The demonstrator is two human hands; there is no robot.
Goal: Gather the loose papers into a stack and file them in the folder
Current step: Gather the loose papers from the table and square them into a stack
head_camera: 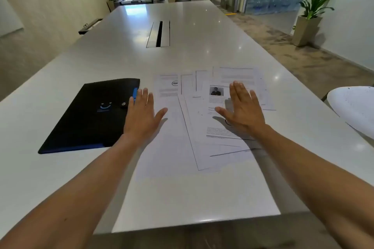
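Note:
Several loose printed papers (pixel 188 119) lie fanned and overlapping on the white table (pixel 182 198), right of centre. One sheet carries a small portrait photo (pixel 216 90). A black folder with blue trim (pixel 89 115) lies shut to their left. My left hand (pixel 141 115) hovers flat, fingers spread, over the folder's right edge and the leftmost sheet. My right hand (pixel 241 107) is flat and spread over the right sheets, below the photo. Neither hand holds anything.
A white chair (pixel 356 109) stands at the table's right side. A cable slot (pixel 158 34) is cut into the table's middle, farther away. Potted plants, a foosball table and turnstiles stand at the room's far end.

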